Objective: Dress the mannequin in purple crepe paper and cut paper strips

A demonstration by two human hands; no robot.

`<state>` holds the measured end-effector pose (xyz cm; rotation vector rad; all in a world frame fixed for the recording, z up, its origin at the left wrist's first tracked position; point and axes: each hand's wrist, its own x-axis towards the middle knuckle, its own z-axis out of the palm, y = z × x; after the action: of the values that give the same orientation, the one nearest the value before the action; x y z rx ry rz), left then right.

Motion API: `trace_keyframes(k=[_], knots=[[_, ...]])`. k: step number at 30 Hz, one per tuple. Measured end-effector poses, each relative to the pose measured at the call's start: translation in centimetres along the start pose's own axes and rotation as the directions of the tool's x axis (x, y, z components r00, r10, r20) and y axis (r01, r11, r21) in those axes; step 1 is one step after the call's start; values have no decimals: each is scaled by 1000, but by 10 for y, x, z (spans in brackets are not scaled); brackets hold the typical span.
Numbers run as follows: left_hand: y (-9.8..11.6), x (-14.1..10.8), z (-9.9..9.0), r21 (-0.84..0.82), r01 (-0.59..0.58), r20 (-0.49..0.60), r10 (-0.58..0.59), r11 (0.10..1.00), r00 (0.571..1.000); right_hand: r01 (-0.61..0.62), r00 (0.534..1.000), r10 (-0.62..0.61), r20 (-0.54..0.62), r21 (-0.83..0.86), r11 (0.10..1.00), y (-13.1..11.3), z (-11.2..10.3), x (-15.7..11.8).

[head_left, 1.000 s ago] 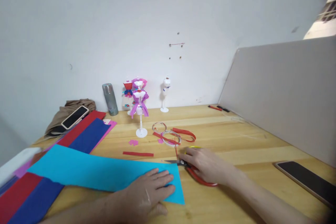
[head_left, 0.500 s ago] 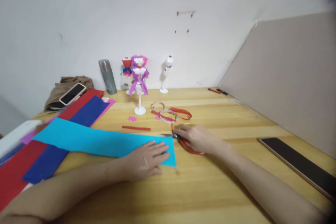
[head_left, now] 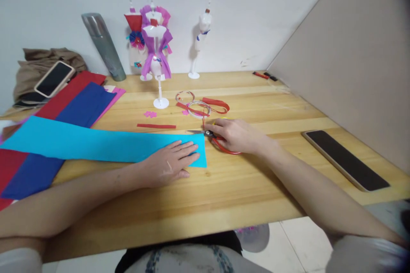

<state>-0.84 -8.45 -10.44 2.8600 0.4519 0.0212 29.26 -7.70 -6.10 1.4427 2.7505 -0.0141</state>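
Observation:
My left hand (head_left: 171, 160) lies flat on the right end of a long bright blue strip (head_left: 80, 143), fingers stretched out; I cannot tell whether the strip is paper or cloth. Just past its right end, my right hand (head_left: 235, 135) is closed on a pair of scissors (head_left: 208, 133) with red handles. The blades point left along the strip's upper edge. A thin red strip (head_left: 156, 126) lies behind the blue one. Beyond the scissors are a roll of clear tape (head_left: 199, 109) and a looped red band (head_left: 219, 104).
Small dress forms in purple (head_left: 156, 51) and red (head_left: 133, 21), plus a bare white one (head_left: 205, 21), stand near the wall. A grey bottle (head_left: 104, 47), a phone (head_left: 55, 79) and red and blue sheets (head_left: 86, 102) are left. A dark-screened phone (head_left: 347, 160) lies right.
The camera has tilted downward, so the table sits higher in view and its front edge shows. Both hands, the blue strip and the scissors keep about the same places on the table.

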Motion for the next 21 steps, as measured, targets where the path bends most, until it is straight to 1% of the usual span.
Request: trace_keyframes(k=[4, 9, 14, 17, 21], knots=[[-1, 0, 3, -19, -14, -25, 13, 1000, 1000, -19, 1000, 19, 21, -30, 999, -7, -5, 1], [0, 0, -1, -60, -13, 0, 13, 998, 1000, -34, 998, 40, 45, -113, 993, -13, -12, 0], [2, 1, -6, -83, -16, 36, 19, 996, 999, -6, 998, 17, 57, -202, 979, -10, -7, 0], [2, 2, -6, -77, -22, 51, 26, 997, 998, -9, 998, 21, 58, -190, 982, -9, -4, 1], [1, 2, -5, -69, -27, 45, 30, 997, 999, -26, 995, 40, 95, -145, 989, -4, -3, 2]])
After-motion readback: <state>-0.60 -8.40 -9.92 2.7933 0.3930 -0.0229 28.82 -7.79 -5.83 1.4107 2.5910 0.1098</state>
